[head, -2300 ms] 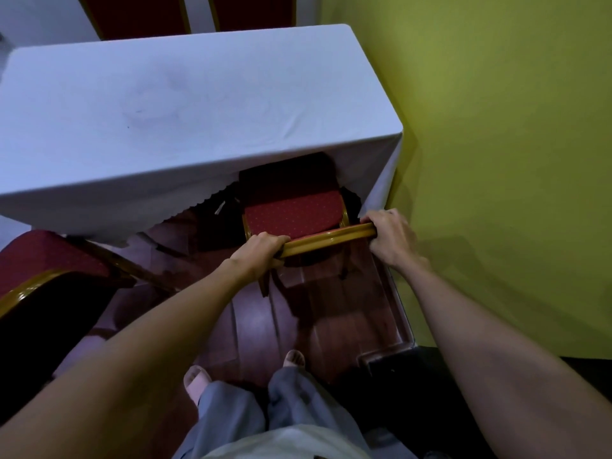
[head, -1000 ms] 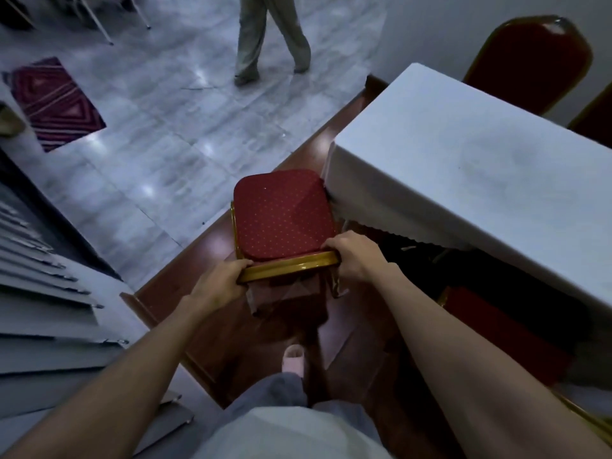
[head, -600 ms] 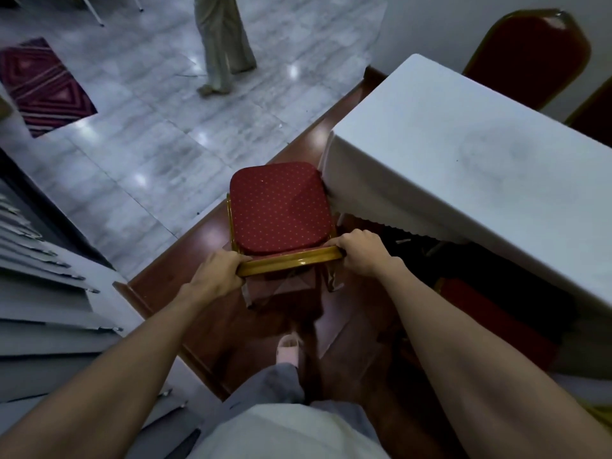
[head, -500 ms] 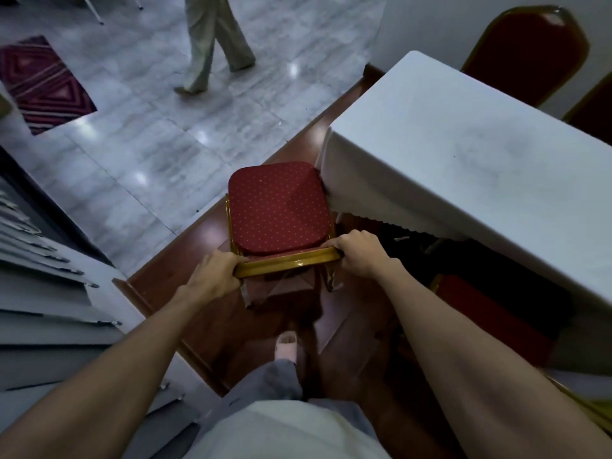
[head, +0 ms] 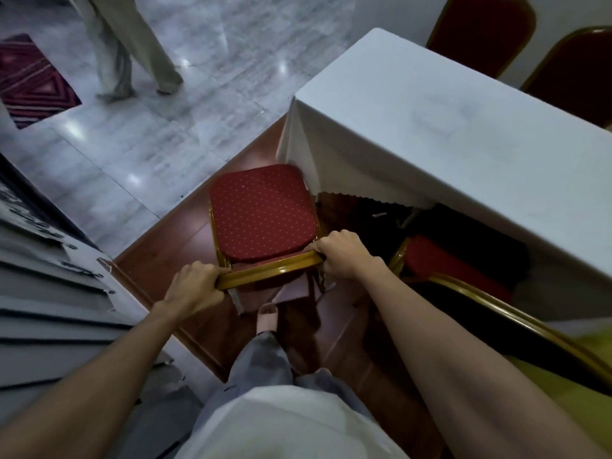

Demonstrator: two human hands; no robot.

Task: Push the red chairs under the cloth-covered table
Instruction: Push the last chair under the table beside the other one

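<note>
A red chair [head: 261, 212] with a dotted seat and gold frame stands on the brown wooden floor, just left of the near corner of the table covered in white cloth [head: 430, 127]. My left hand [head: 195, 284] grips the left end of its gold backrest top, and my right hand [head: 342, 255] grips the right end. The seat's far right corner touches the hanging cloth. A second red chair [head: 443, 265] sits partly under the table to the right, its gold backrest [head: 516, 318] curving toward me.
Two more red chair backs [head: 480, 31] stand beyond the table. Another person's legs [head: 129, 51] are on the grey marble floor at top left, near a patterned rug [head: 29, 81]. Grey steps [head: 49, 293] drop away on my left. My foot [head: 266, 321] is behind the chair.
2.3 s ago both hands held the other chair at the table's right end by a yellow wall; since then they hold this left chair. The other person walked left.
</note>
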